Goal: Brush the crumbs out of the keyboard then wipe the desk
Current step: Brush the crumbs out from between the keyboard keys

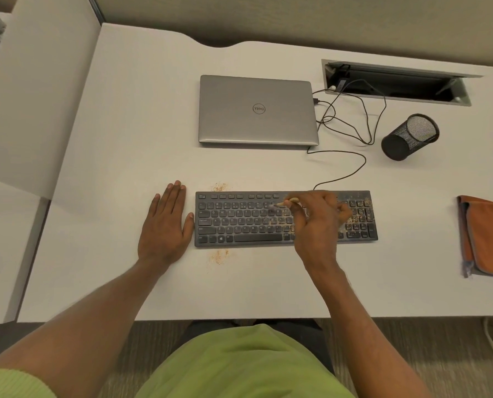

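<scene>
- Right hand [317, 222] pinches brush [282, 203] over keyboard [239, 222] middle.
- Left hand [165, 225] flat on desk [124, 139], just beside keyboard's left end; brace there.
- Crumbs [360, 211] thickest on right keys: short strokes along rows, toward one edge.
- Cloth [489, 237] at right.

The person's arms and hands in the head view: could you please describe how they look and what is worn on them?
The left hand and the right hand are bare, without gloves. Both forearms are bare too; no watch or bracelet shows. A lime-green sleeve shows at the left upper arm, matching the top.
</scene>
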`<state>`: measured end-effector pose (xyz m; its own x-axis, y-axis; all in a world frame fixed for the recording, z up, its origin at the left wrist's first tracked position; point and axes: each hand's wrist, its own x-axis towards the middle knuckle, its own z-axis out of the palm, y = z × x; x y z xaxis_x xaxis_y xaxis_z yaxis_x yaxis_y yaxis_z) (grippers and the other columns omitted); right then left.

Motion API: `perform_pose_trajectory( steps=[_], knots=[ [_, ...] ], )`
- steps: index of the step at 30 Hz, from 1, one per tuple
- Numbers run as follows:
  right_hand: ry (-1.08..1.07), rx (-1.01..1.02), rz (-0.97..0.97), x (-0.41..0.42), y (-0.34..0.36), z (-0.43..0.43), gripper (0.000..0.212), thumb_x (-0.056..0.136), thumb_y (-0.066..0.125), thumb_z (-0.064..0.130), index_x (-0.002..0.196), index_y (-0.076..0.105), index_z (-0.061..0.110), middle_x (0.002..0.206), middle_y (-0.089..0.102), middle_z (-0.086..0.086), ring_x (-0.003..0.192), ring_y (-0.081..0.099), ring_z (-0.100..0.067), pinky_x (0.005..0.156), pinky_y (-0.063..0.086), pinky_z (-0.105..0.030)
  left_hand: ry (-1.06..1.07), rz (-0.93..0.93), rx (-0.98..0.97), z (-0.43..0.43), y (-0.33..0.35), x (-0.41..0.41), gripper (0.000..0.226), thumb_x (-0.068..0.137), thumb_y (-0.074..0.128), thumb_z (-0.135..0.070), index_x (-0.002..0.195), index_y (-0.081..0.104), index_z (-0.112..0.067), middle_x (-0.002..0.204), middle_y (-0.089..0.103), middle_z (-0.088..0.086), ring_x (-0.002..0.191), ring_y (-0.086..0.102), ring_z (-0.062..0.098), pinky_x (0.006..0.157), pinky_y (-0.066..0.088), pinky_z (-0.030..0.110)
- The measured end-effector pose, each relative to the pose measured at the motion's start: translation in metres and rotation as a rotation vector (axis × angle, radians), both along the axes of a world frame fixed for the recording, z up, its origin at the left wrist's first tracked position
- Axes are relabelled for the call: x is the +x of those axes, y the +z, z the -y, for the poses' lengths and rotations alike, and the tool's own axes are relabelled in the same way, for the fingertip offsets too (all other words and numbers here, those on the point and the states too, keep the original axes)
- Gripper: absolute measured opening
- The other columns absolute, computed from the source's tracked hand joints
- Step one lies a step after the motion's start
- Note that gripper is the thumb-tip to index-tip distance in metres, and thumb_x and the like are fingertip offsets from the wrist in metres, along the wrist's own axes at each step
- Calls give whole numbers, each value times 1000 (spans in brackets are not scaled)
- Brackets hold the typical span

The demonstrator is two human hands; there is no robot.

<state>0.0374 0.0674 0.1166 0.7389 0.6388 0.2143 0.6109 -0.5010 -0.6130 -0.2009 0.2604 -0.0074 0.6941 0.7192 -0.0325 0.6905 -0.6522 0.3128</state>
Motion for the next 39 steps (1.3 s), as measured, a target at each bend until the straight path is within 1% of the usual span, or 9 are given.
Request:
perform_pose_trajectory(
  steps=[3, 8, 14, 19, 22, 26, 30, 35, 39],
  knots=[
    [2, -21, -13, 0, -4, 0, 14, 93, 74, 17, 93, 75, 31, 90, 67, 22, 108, 54, -13, 97, 16, -35, 1, -2, -3, 0, 0, 0, 70, 110, 24, -45, 172, 12, -15, 180, 10, 1, 166, 1, 12, 135, 8, 42],
    [-126, -26, 49, 4, -4, 9, 15, 92, 75, 13, 93, 74, 28, 87, 62, 23, 105, 51, -12, 96, 24, -45, 0, -4, 0, -1, -1, 0, 70, 110, 25, -44, 172, 12, -15, 180, 10, 1, 166, 1, 12, 135, 9, 43],
    [-45, 93, -34, -14, -3, 0, 11, 95, 74, 19, 98, 76, 29, 89, 64, 23, 101, 52, -11, 94, 24, -40, -1, -4, -1, 0, 0, 0, 70, 110, 25, -44, 172, 12, -14, 180, 10, 1, 166, 2, 12, 135, 8, 43],
    [-87, -21, 9, -10, -12, 11, 13, 96, 72, 16, 98, 73, 29, 93, 68, 16, 103, 55, -14, 98, 26, -44, 0, 0, -8, 1, 1, 0, 70, 110, 25, -44, 172, 12, -14, 180, 10, 1, 166, 1, 11, 135, 7, 42],
    [-140, -2, 53, -11, -9, 17, 15, 96, 71, 13, 101, 72, 27, 96, 69, 13, 103, 55, -15, 97, 27, -45, 4, 5, -10, 0, 2, 0, 70, 110, 25, -44, 172, 13, -14, 180, 11, 1, 166, 2, 12, 135, 8, 42],
    [-28, 109, -30, -20, -3, 13, 15, 95, 72, 12, 100, 74, 25, 95, 67, 18, 101, 54, -12, 95, 25, -39, 3, 1, -15, 1, 2, 0, 71, 110, 24, -45, 172, 11, -15, 180, 10, 0, 166, 1, 11, 135, 8, 42],
    [75, 56, -78, -22, -10, 10, 18, 92, 75, 10, 98, 76, 26, 95, 66, 20, 102, 54, -14, 93, 25, -41, 0, -3, -18, 1, 1, 0, 71, 109, 22, -47, 172, 11, -15, 180, 9, 1, 166, 1, 12, 135, 8, 43],
    [-50, -57, 37, -14, -11, 19, 14, 95, 72, 15, 101, 75, 28, 97, 70, 15, 108, 54, -15, 96, 23, -40, 4, 0, -15, 0, 1, 0, 71, 110, 23, -46, 172, 11, -15, 180, 9, 1, 166, 1, 12, 135, 8, 43],
    [-32, 34, 26, -17, -5, 16, 12, 95, 72, 15, 100, 75, 26, 96, 70, 16, 105, 54, -15, 95, 25, -41, 5, 1, -9, 1, 0, 1, 70, 110, 25, -45, 172, 12, -15, 180, 9, 0, 166, 1, 11, 135, 7, 41]
  ],
)
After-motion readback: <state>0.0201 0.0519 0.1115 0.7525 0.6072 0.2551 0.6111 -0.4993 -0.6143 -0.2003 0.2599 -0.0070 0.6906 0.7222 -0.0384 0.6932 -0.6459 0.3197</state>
